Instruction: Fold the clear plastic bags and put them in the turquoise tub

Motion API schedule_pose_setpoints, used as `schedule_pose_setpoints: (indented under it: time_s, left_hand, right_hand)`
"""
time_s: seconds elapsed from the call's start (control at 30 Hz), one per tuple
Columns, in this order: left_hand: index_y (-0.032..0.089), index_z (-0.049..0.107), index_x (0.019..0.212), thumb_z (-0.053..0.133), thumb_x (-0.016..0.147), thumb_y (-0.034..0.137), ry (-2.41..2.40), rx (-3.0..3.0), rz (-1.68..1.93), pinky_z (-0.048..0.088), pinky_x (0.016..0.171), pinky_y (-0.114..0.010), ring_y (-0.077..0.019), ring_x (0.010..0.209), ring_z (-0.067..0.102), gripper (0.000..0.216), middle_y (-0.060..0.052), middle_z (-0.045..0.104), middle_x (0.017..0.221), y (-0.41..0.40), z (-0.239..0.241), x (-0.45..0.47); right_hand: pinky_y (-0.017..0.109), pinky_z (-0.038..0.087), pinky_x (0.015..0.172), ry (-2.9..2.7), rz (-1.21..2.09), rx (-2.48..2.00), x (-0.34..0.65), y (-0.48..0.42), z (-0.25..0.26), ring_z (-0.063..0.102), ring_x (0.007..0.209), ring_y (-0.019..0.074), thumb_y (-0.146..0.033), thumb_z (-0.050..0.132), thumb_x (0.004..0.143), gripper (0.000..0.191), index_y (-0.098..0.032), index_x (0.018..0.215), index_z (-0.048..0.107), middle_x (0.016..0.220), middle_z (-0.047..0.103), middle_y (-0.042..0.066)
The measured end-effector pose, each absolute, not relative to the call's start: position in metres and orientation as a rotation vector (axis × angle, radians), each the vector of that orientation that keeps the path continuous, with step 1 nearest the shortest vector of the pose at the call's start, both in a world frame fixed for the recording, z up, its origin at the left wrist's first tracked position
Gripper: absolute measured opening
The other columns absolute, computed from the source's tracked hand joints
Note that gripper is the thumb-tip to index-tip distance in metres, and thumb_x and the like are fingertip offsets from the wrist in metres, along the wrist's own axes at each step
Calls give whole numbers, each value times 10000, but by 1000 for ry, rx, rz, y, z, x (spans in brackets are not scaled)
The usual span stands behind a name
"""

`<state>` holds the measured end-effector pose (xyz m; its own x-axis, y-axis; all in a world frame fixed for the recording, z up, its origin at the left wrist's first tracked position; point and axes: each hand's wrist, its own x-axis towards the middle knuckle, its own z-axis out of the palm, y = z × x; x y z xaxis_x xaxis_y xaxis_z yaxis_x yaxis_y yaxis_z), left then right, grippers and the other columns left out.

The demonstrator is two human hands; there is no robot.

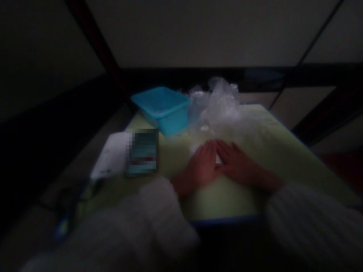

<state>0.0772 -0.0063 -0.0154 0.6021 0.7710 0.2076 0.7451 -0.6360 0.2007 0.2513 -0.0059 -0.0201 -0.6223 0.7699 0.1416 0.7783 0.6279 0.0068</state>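
1. Head view: my left hand [200,164] and right hand [239,162] lie flat, fingers extended, not clenched, over a small pale piece [218,159] on the table [227,206].
2. I judge it light, perhaps thin; I'd pinch its edges.
3. My hands cover most of it, so I can't tell its stiffness.
4. Beyond, crumpled clear plastic [222,102] blurs, and dimness obscures the blue basin's [176,121] inside.

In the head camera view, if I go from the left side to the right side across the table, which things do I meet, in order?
White flat object → blue basin → the person's left hand → the person's right hand.
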Motion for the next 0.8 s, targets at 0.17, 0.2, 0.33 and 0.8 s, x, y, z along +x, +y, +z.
schedule_pose_setpoints:
  time_s: [0.17, 0.2, 0.33, 0.8]
  left_hand:
    - [-51, 343, 1374, 279, 936, 592, 1388, 2761, 362, 232, 1133, -438, -343, 1397, 262, 781, -274, 300, 1478, -9, -10, 70]
    - [-50, 347, 1372, 279, 938, 587, 1396, 2767, 362, 234, 1131, -441, -345, 1395, 268, 774, -276, 305, 1474, -9, -9, 68]
    - [-32, 350, 1369, 298, 937, 579, 1416, 2785, 397, 240, 1127, -457, -343, 1390, 281, 751, -282, 326, 1462, -9, -10, 61]
    - [-51, 351, 1346, 343, 932, 569, 1412, 2840, 436, 269, 1118, -475, -355, 1378, 299, 745, -325, 338, 1433, -2, -17, 43]
  right_hand:
    - [559, 255, 1086, -2708, -127, -1308, 251, -9, -18, 271, 1392, 335, -563, 216, 946, 755, 5, 1435, 306, 1474, 313, 266]
    - [555, 245, 1093, -2702, -121, -1310, 251, -9, -18, 267, 1394, 331, -572, 202, 947, 761, 0, 1438, 303, 1476, 311, 263]
    - [552, 217, 1109, -2671, -100, -1315, 249, -10, -17, 257, 1400, 321, -598, 205, 940, 766, -44, 1465, 268, 1492, 298, 237]
    - [527, 208, 1128, -2670, -13, -1369, 248, -9, -12, 227, 1414, 295, -657, 161, 922, 841, -14, 1448, 294, 1509, 264, 214]
